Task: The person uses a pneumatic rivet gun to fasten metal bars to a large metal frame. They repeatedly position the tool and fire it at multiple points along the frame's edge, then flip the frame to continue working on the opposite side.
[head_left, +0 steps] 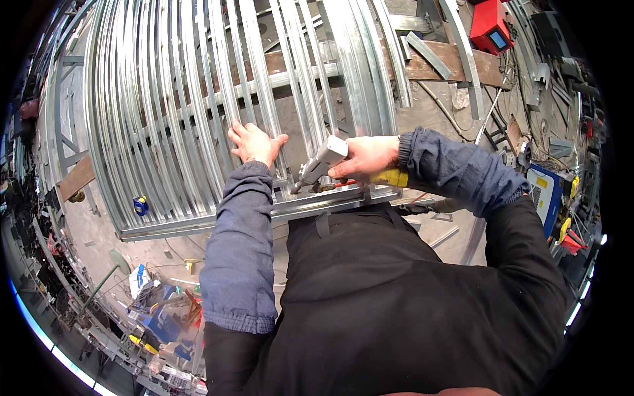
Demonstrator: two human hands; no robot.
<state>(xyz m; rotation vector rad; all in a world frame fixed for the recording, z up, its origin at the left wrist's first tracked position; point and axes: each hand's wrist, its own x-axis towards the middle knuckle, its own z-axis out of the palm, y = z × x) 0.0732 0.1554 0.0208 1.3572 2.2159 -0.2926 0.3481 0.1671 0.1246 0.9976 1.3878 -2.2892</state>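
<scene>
The grey floor [96,249] spreads out past both hands and shows through the gaps of the slatted metal frame [261,86], which lies beneath the hands and runs far ahead of them in long parallel bars. The frame's near rail [172,228] crosses just below the hands, close against the person's dark clothing; its left corner lies well out from the left hand, and the frame's right side ends near the right wrist. Beyond the right hand, a brown board [489,67] reaches out past that side. A blue case [545,198] stands farther right of the right forearm, and a red box [487,26] with a small screen sits well ahead and to the right. The hands are apart: the left hand [256,142] rests on the bars with fingers spread, and the right hand [366,158] is wrapped around a grey hand tool [325,160], tilted down leftward toward the near rail; whether its tip touches cannot be told. An open slot between bars separates the left thumb from the tool. A blue tape measure [140,205] sits on the bars, well left of the left hand, near the rail.
</scene>
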